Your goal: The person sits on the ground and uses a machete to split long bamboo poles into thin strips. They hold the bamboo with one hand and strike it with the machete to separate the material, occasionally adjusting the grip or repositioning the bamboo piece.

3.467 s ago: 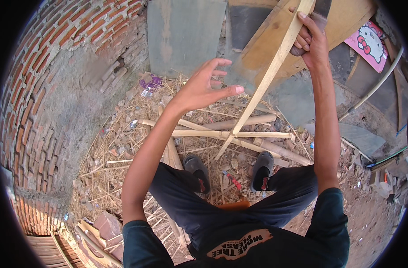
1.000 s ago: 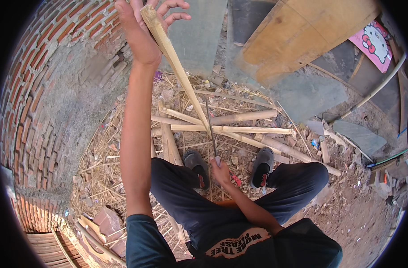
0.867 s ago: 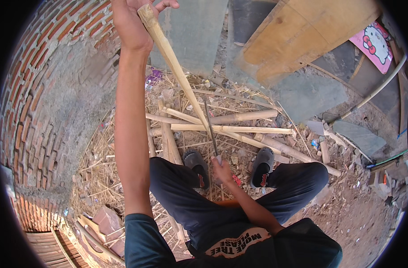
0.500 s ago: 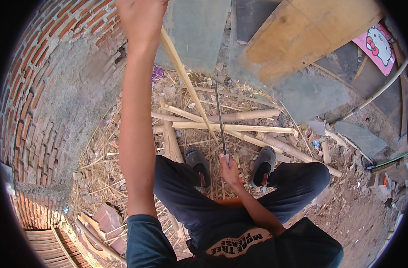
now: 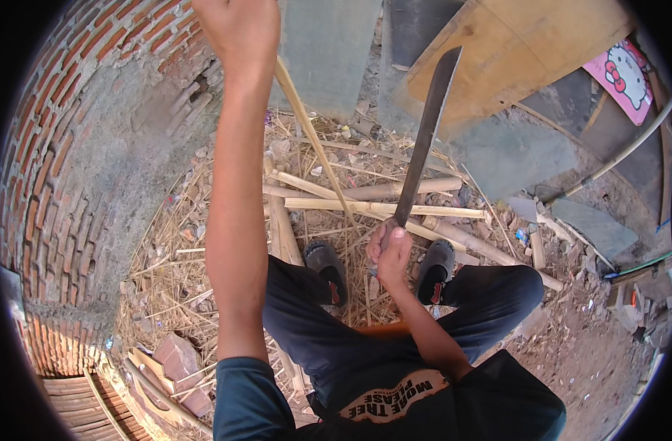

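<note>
Bamboo strip (image 5: 314, 143): slanted, lower end over the crossed poles (image 5: 424, 211), which probably serve as its rest; contact unclear.
Left hand (image 5: 240, 29): at the strip's upper end, fingers out of frame; grip cannot be told, position suggests steadying.
Right hand (image 5: 391, 250): wrapped round the handle of the machete (image 5: 428, 136); blade angled away from the body, presumably for clearance.
Poles' location: between the grey shoes (image 5: 439, 259) and the far edge of the littered ground (image 5: 556, 367).

The ground of brown earth (image 5: 571, 353) carries thin yellow dry straw (image 5: 167, 292), spread toward eight o'clock. Near the centre, long pale bamboo poles (image 5: 490, 247) lie crossed; toward three o'clock there is one short pale wooden piece (image 5: 537, 251).
</note>
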The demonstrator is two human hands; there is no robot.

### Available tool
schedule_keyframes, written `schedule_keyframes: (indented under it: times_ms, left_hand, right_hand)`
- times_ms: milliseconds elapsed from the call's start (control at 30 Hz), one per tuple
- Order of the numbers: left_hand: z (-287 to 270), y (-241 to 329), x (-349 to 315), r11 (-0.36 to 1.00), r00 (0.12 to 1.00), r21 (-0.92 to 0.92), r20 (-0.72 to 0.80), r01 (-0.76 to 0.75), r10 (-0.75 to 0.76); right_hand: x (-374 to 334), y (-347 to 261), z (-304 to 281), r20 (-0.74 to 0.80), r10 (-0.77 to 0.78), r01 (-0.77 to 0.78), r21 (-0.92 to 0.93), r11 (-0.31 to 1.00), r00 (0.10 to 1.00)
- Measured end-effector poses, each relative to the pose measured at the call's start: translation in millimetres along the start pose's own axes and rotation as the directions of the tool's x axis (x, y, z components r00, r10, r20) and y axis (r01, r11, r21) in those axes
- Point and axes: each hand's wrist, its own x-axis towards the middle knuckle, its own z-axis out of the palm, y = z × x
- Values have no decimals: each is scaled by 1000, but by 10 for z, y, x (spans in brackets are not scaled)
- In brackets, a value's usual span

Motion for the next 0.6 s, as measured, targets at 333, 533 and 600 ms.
schedule_keyframes:
  times_ms: [333, 533, 600]
  left_hand:
    - [-183, 115, -12, 978, 982, -102, -36, 183, -187]
    - [-342, 32, 43, 641, 884, -610, 312, 467, -347]
    - [-144, 5, -28, 996, 995, 3, -49, 91, -91]
  right_hand:
    - [-614, 1423, -574, -26, 172, -133, -748, 650, 985]
    - [-509, 858, -440, 86, 748, -752, 94, 652, 659]
    - [-441, 827, -359, -25, 615, -615, -59, 786, 788]
